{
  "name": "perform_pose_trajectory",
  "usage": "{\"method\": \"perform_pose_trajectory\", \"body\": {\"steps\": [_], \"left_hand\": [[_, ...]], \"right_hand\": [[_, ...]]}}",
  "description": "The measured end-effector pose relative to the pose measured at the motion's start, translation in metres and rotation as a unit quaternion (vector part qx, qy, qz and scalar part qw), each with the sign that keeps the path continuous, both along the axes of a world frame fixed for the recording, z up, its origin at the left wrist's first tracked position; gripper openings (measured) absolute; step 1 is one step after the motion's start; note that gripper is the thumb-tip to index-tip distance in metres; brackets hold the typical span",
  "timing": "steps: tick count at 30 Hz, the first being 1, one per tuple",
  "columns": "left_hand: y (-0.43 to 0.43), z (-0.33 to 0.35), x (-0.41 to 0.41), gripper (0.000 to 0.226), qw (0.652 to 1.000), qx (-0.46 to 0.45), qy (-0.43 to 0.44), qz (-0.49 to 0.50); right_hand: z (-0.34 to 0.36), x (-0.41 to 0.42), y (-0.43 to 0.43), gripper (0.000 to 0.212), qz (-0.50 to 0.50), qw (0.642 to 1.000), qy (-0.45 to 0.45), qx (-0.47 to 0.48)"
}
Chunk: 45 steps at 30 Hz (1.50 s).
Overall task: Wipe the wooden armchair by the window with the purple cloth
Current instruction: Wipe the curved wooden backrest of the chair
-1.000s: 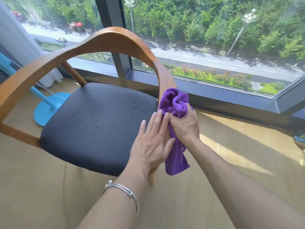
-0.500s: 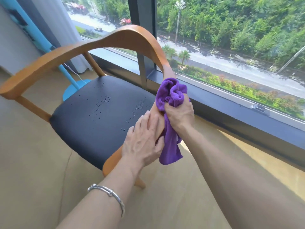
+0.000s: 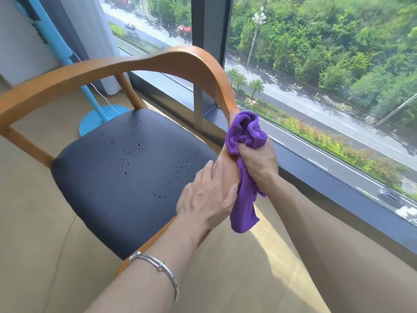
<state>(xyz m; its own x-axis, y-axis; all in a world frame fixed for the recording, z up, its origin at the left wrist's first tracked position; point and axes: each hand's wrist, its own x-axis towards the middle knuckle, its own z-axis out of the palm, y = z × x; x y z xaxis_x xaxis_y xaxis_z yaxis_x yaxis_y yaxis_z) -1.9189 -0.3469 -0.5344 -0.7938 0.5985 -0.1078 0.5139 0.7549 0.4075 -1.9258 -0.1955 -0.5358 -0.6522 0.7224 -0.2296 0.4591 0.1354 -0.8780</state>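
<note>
Purple cloth [image 3: 244, 141] is bunched in the right hand [image 3: 258, 162], fingers curled tight around it, and pressed against the outer face of the wooden armchair [image 3: 180, 62] where the curved arm rail drops toward the seat. A loose tail of the cloth hangs below the fist, clear of the floor [image 3: 29, 233].

Left hand [image 3: 206, 199] lies flat on the inner side of the same rail section, fingers extended and close together, holding nothing; thumb touches the hanging cloth. A silver bracelet [image 3: 158, 267] sits on the left wrist.

Armchair stands on the light floor just beside the window [image 3: 316, 64], its bent rail running in one arc from the left edge of view over to the hands. Dark seat pad [image 3: 117, 177] carries scattered water droplets [image 3: 140, 145], densest near the middle and toward the right side.

Behind the chair, a blue stand [image 3: 99, 118] with a round base rests on the floor, a white cable trailing past it. A road and trees are visible through the glass.
</note>
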Motion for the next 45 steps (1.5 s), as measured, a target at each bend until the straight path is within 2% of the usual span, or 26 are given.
{"method": "perform_pose_trajectory", "body": {"steps": [8,20,26,34,39,42,45], "left_hand": [[0.03,0.003,-0.026,0.071,0.999,0.004,-0.009,0.032],[0.081,0.007,-0.088,0.067,0.999,-0.018,-0.022,0.046],[0.086,0.019,-0.134,0.07,0.994,-0.103,0.017,-0.023],[0.075,0.019,-0.21,0.082,0.986,-0.103,0.075,-0.106],[0.039,0.047,-0.265,0.07,0.973,-0.111,0.073,-0.191],[0.029,0.052,-0.295,0.068,0.968,-0.122,0.072,-0.208],[0.037,0.056,-0.318,0.067,0.968,-0.098,0.083,-0.217]], "right_hand": [[0.0,-0.03,0.03,0.015,0.039,0.999,0.012,-0.003],[-0.008,-0.102,0.078,0.034,0.109,0.992,0.009,-0.063],[-0.004,-0.139,0.087,0.036,0.114,0.992,-0.007,-0.046],[0.018,-0.182,0.088,0.016,0.071,0.997,-0.019,0.005],[0.019,-0.186,0.092,0.054,0.031,0.996,-0.08,-0.027],[0.017,-0.186,0.095,0.037,0.027,0.993,-0.114,-0.032],[0.022,-0.19,0.1,0.039,0.025,0.988,-0.148,-0.037]]}}
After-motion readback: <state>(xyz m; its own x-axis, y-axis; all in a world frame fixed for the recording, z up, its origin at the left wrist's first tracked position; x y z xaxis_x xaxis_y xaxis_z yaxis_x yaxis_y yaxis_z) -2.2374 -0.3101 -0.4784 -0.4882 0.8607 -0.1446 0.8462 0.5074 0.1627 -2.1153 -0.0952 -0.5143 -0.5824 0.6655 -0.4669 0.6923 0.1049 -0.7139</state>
